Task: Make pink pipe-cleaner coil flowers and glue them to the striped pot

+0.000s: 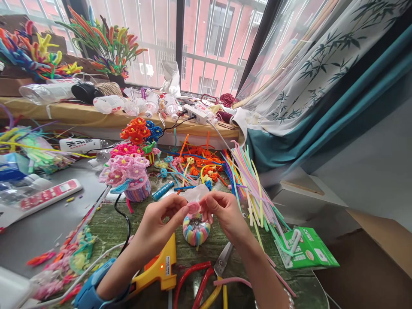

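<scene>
My left hand (162, 221) and my right hand (223, 212) pinch a small pink pipe-cleaner flower piece (193, 208) between their fingertips. Just below it sits a round pot of pastel striped pipe cleaners (192, 232), with a flower-like centre on top. The fingers look close above this pot, but contact is hidden. A white tissue (196, 192) rises behind my hands. A yellow hot glue gun (162, 266) lies under my left forearm, and metal scissors (222, 262) lie below my right wrist.
A pink pipe-cleaner flower pot (127, 174) stands left of my hands. Loose stems and flowers (193, 165) lie beyond, beside a long pastel bundle (252, 184). A green box (307, 249) sits at right. A power strip (196, 113) and bottles line the windowsill (96, 113).
</scene>
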A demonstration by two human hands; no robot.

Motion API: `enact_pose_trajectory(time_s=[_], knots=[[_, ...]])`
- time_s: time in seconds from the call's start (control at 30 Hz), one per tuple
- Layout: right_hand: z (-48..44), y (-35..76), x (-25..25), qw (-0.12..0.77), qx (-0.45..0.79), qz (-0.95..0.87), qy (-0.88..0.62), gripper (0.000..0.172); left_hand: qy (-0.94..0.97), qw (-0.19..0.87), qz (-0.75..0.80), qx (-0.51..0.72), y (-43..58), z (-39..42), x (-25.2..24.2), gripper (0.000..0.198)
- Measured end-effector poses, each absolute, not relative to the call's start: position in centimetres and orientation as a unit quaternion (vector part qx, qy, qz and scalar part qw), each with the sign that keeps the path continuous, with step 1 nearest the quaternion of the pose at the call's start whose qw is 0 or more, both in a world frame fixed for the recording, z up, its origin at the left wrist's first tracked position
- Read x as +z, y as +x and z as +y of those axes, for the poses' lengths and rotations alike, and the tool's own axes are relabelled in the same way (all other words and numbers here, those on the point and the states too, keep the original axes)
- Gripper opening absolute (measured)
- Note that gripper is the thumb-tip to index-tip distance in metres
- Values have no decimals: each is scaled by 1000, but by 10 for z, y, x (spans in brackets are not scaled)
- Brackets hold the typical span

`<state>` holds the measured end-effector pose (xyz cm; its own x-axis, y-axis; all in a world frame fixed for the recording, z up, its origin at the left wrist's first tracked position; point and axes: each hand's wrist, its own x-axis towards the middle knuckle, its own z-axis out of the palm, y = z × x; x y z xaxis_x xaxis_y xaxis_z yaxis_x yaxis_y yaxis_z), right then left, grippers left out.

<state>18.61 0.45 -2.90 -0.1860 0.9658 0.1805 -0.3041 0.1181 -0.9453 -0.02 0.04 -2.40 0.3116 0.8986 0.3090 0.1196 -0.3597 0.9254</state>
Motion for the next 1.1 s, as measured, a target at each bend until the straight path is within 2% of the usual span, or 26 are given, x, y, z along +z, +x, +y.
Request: enact_pose_trajectory(time_s=[0.27, 0.77, 1.1], knots=[[2, 183, -24, 574, 514, -528, -358, 24, 667, 436, 380, 469, 1, -1, -19, 18], [-2, 183, -27, 549, 486, -556, -391, 48, 641, 464, 397, 464, 2, 0, -18, 23], [-2, 182, -25, 608, 450, -509, -411, 21, 506, 618, 415, 436, 2, 2, -11, 39]])
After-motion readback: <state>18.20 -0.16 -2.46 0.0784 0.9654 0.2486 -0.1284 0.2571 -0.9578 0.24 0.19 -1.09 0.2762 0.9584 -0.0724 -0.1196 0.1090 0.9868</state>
